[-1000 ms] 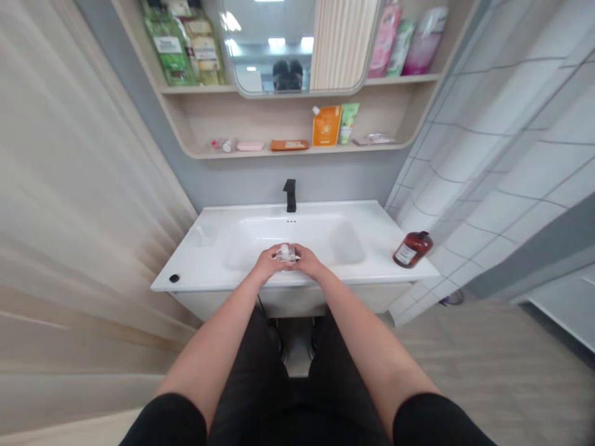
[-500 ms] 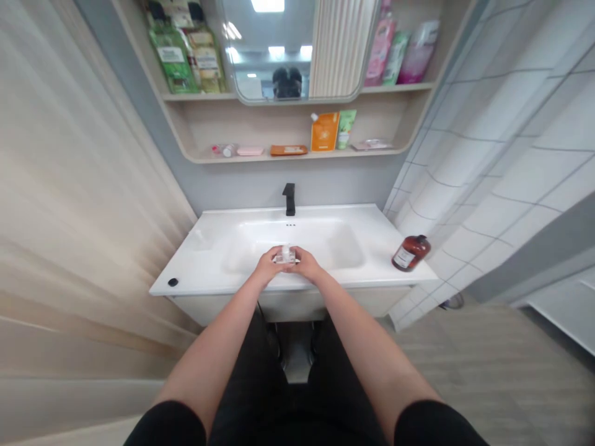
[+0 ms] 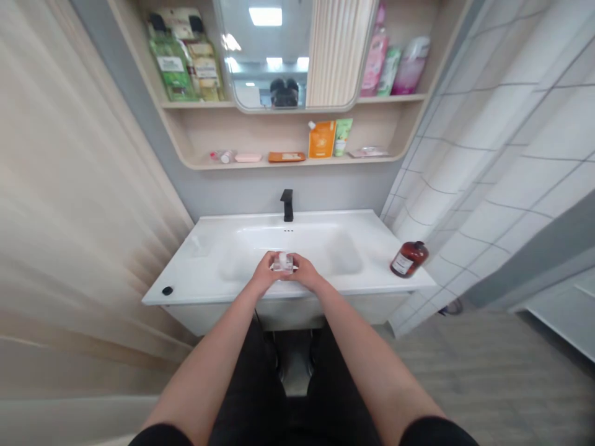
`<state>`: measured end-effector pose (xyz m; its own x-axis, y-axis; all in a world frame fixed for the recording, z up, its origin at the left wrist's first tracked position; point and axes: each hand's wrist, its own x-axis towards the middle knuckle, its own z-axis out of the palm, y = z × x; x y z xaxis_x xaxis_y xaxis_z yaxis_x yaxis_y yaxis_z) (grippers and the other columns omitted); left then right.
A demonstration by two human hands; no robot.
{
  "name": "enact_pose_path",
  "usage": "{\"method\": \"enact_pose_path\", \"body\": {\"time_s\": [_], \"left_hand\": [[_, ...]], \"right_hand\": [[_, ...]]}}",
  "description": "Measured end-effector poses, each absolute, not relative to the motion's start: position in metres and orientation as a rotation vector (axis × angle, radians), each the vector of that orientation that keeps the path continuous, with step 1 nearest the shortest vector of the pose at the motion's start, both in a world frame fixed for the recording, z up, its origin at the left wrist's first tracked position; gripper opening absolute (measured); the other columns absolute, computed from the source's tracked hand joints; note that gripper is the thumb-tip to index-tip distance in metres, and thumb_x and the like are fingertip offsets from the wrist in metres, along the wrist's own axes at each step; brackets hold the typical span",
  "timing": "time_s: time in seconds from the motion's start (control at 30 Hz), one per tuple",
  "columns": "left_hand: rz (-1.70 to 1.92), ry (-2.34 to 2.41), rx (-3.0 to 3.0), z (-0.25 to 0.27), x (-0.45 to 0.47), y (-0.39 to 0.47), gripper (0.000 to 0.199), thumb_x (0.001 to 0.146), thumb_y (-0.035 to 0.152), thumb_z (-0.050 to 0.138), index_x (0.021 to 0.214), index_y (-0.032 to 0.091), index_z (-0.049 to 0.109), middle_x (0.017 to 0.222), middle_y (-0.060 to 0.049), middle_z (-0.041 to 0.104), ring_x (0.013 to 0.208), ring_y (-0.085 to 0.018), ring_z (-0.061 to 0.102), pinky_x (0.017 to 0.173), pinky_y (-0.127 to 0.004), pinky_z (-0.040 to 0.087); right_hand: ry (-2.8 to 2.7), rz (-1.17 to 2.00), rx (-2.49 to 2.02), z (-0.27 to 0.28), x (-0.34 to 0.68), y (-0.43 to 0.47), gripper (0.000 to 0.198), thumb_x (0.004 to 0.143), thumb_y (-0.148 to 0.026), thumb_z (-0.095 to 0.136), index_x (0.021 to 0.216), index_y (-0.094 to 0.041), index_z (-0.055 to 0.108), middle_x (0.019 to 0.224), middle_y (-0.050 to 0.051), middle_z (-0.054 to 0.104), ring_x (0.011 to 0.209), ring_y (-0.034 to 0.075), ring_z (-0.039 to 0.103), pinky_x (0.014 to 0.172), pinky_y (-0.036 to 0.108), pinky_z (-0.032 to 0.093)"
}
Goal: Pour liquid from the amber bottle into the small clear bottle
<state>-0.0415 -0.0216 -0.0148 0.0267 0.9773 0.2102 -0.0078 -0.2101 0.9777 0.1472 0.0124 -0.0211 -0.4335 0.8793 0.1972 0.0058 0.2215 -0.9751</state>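
Note:
Over the front of the white sink, my left hand (image 3: 263, 272) and my right hand (image 3: 304, 271) are both closed around the sides of a small clear square-bodied bottle (image 3: 282, 263). Its whitish top faces up toward me. The fingers beneath the bottle are partly hidden, and I cannot make out what is inside. To the left on the counter lies a small round black cap (image 3: 167, 290). Behind it is a faint transparent piece (image 3: 199, 246), too pale to identify. A brown bottle (image 3: 409, 259) with a white label stands at the counter's right end.
A black faucet (image 3: 287, 205) rises behind the white sink (image 3: 346, 251). Above are a mirror (image 3: 269, 62) and shelves holding green bottles (image 3: 173, 65), pink bottles (image 3: 374, 62), an orange pouch (image 3: 321, 139) and a green tube (image 3: 343, 137). A pale curtain (image 3: 83, 186) hangs at the left.
The camera view has tipped up slightly, so the scene sits a little lower. Both hands keep hold of the clear bottle, which now shows more of its front side.

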Motion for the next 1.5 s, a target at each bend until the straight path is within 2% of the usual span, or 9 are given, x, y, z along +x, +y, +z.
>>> {"method": "enact_pose_path", "body": {"time_s": [0.23,0.73,0.83,0.9,0.97,1.07,1.23,1.5], "left_hand": [[1.378,1.081,1.354,-0.017,-0.04,-0.021,0.075,0.054,0.034,0.103,0.12,0.022,0.069,0.112,-0.005,0.075,0.102,-0.025,0.07,0.093,-0.038,0.056],[1.366,1.078,1.386,-0.019,-0.042,-0.02,0.075,0.056,0.034,0.103,0.122,0.024,0.068,0.117,-0.006,0.075,0.109,-0.027,0.071,0.1,-0.041,0.056],[1.407,1.07,1.378,-0.016,-0.045,-0.022,0.086,0.054,0.035,0.104,0.131,0.026,0.067,0.132,-0.01,0.074,0.122,-0.031,0.071,0.105,-0.043,0.056],[1.398,1.034,1.393,-0.01,-0.046,-0.024,0.089,0.061,0.037,0.102,0.141,0.027,0.066,0.144,-0.012,0.072,0.133,-0.033,0.069,0.112,-0.046,0.054],[1.379,1.045,1.46,0.0,-0.047,-0.024,0.081,0.07,0.039,0.098,0.144,0.027,0.068,0.145,-0.013,0.074,0.135,-0.033,0.069,0.118,-0.05,0.051],[1.366,1.15,1.586,0.017,-0.048,-0.022,0.062,0.075,0.039,0.094,0.133,0.027,0.076,0.138,-0.011,0.078,0.127,-0.032,0.073,0.121,-0.052,0.051],[1.367,1.08,1.584,0.045,-0.052,-0.017,0.049,0.08,0.042,0.09,0.121,0.023,0.073,0.117,-0.012,0.084,0.113,-0.031,0.079,0.107,-0.05,0.06],[1.435,1.266,1.828,0.076,-0.059,-0.035,0.031,0.088,0.034,0.084,0.114,0.026,0.07,0.115,-0.008,0.085,0.109,-0.028,0.079,0.102,-0.044,0.056]], "right_hand": [[-1.658,1.321,-0.854,-0.022,0.147,0.012,0.068,0.058,-0.035,0.098,0.12,-0.024,0.071,0.112,0.004,0.078,0.102,0.027,0.072,0.096,0.041,0.059],[-1.684,1.31,-0.857,-0.02,0.147,0.013,0.067,0.058,-0.036,0.099,0.119,-0.023,0.071,0.113,0.005,0.078,0.101,0.026,0.072,0.097,0.04,0.058],[-1.709,1.298,-0.861,-0.02,0.147,0.012,0.069,0.058,-0.037,0.1,0.119,-0.023,0.072,0.113,0.004,0.078,0.102,0.026,0.072,0.098,0.041,0.058],[-1.723,1.284,-0.87,-0.021,0.147,0.011,0.073,0.056,-0.039,0.102,0.121,-0.024,0.072,0.115,0.004,0.078,0.103,0.026,0.071,0.099,0.041,0.057],[-1.725,1.269,-0.889,-0.022,0.148,0.012,0.075,0.055,-0.04,0.103,0.122,-0.025,0.072,0.115,0.003,0.078,0.102,0.025,0.071,0.099,0.041,0.058],[-1.725,1.255,-0.907,-0.024,0.148,0.013,0.078,0.054,-0.041,0.104,0.123,-0.026,0.071,0.112,0.001,0.077,0.098,0.024,0.07,0.098,0.041,0.057],[-1.743,1.257,-0.909,-0.023,0.148,0.013,0.076,0.054,-0.039,0.104,0.121,-0.025,0.072,0.111,0.001,0.076,0.097,0.023,0.069,0.096,0.04,0.057],[-1.688,1.289,-0.904,-0.022,0.148,0.011,0.077,0.053,-0.041,0.104,0.12,-0.026,0.071,0.107,-0.001,0.075,0.098,0.023,0.068,0.096,0.039,0.057]]}}
